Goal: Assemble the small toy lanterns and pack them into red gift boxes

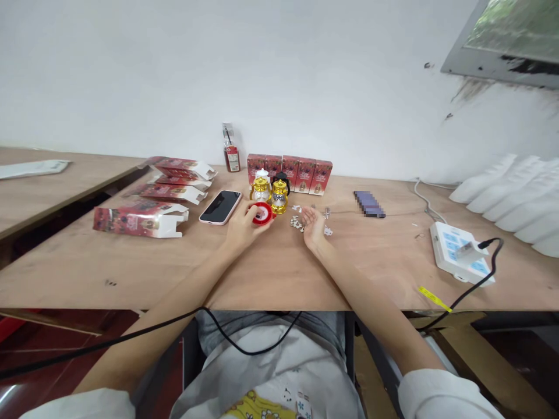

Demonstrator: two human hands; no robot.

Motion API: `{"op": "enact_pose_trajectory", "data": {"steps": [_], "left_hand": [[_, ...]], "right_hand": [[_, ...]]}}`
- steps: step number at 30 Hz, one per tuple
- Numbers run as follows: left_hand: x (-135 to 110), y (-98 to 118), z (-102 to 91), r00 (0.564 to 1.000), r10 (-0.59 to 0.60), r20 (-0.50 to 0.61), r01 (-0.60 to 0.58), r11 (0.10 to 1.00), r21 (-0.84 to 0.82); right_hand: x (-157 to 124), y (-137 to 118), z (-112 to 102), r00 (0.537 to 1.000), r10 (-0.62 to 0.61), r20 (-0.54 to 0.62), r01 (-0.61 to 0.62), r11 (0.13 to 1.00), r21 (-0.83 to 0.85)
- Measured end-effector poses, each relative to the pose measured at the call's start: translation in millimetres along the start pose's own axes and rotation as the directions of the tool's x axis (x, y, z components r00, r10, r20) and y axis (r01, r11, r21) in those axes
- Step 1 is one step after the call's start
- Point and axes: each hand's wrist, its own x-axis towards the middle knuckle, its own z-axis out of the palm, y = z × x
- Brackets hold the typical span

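Observation:
My left hand (243,228) is closed around a red mini lantern (262,213), whose round underside with a pale centre faces up. My right hand (312,227) rests on the table, palm turned inward, fingers extended and slightly curled, with nothing visible in it. Beside its fingertips lie several small white round pieces (296,223). Little white plastic bits (328,231) and small metal pieces (326,213) are scattered on its other side. Just beyond my left hand stand two gold lanterns (279,198), with a white lantern (262,173) and a black lantern (282,176) behind them.
Several red boxes (303,174) line the wall beside a bottle (232,156). Opened red cartons (142,218) and a phone (220,207) lie left. To the right are a pixelated dark object (369,204), a power strip (449,247) and stacked white material (502,198). A black cable (244,351) crosses my lap.

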Motion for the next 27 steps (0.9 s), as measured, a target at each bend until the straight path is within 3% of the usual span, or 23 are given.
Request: {"op": "enact_pose_trajectory", "data": {"steps": [9, 13, 16, 18, 22, 25, 27], "left_hand": [[0, 1, -0.1, 1.000, -0.019, 0.002, 0.019, 1.000, 0.025], [1, 1, -1.2, 0.999, -0.037, -0.007, 0.037, 0.999, 0.007], [0, 0, -1.2, 0.999, -0.048, -0.023, 0.047, 0.998, -0.028], [0, -2, -0.5, 0.998, -0.032, -0.049, 0.028, 0.997, -0.066], [-2, -3, 1.1, 0.996, 0.011, -0.083, -0.028, 0.979, -0.203], [-3, -1, 1.2, 0.998, -0.021, -0.067, -0.001, 0.953, -0.302], [-3, 1, 1.6, 0.995, -0.098, -0.036, 0.079, 0.930, -0.360]], "right_hand": [[-8, -2, 4, 1.000, 0.009, -0.009, -0.009, 0.997, 0.071], [-18, -3, 5, 0.982, -0.177, 0.066, 0.180, 0.983, -0.037], [-26, -3, 4, 0.911, -0.344, 0.227, 0.390, 0.897, -0.207], [-31, -1, 3, 0.848, -0.393, 0.355, 0.503, 0.806, -0.311], [-39, 7, 2, 0.740, -0.372, 0.560, 0.654, 0.591, -0.472], [-43, 10, 2, 0.697, -0.318, 0.643, 0.702, 0.485, -0.521], [-45, 9, 3, 0.686, -0.304, 0.661, 0.715, 0.451, -0.534]]}}
